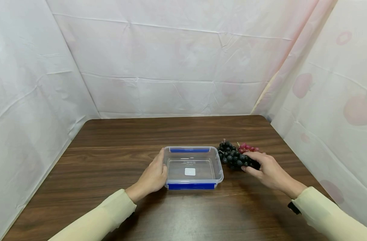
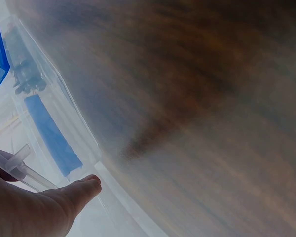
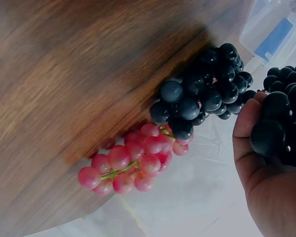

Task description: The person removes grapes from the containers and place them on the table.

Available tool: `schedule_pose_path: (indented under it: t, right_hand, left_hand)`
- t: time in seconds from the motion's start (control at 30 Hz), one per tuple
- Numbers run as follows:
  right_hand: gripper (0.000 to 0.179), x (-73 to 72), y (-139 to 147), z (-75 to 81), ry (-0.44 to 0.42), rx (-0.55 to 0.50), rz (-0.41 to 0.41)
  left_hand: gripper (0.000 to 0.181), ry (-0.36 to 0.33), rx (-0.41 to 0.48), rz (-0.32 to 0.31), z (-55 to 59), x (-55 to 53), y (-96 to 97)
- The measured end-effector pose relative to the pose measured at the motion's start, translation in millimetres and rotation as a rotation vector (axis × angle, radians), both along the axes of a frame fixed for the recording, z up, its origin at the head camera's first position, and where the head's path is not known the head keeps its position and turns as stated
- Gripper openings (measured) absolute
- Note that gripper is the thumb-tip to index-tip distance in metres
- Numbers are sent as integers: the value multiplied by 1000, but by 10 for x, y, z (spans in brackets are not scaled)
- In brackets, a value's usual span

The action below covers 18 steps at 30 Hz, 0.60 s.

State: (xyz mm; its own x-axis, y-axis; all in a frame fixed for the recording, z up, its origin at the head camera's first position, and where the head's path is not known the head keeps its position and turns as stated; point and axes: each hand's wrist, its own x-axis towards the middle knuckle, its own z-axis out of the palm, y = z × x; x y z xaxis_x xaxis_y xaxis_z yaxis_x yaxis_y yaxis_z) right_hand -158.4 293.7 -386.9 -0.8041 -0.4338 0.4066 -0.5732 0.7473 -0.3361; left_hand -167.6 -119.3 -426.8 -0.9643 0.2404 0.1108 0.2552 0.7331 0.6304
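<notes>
A clear rectangular plastic container point(image 1: 201, 167) with blue clips sits in mid-table, a white label inside on its base. My left hand point(image 1: 153, 172) holds its left side; in the left wrist view the thumb point(image 2: 74, 195) lies along the wall by a clear clip. Right of the container, my right hand point(image 1: 269, 169) grips a bunch of black grapes point(image 3: 270, 133) between thumb and fingers. Another black bunch point(image 3: 212, 94) lies beside it. Behind that is a bunch of red grapes point(image 1: 246, 147), with a green stem. The right fingertips are largely hidden by the held grapes.
The dark wooden table point(image 1: 117, 140) has rounded far corners. A pale sheet point(image 1: 171, 60) hangs behind it, and further sheets stand close along the left and right sides, the right one printed with faint fruit.
</notes>
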Motion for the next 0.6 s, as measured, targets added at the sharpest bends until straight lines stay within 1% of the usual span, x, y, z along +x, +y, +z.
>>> schedule_pose_path:
  t: [0.13, 0.33, 0.47, 0.6]
  right_hand:
    - [30, 17, 31, -15, -9, -1, -5]
    - [32, 22, 88, -47, -46, 8, -6]
    - [33, 22, 131, -81, -39, 12, 2]
    - [35, 25, 163, -120, -30, 6, 28]
  left_hand:
    - [67, 3, -4, -3, -2, -2, 1]
    - [67, -3, -3, 1, -3, 1, 7]
    - [68, -2, -6, 2, 0, 2, 10]
    - [68, 0, -6, 4, 4, 2, 7]
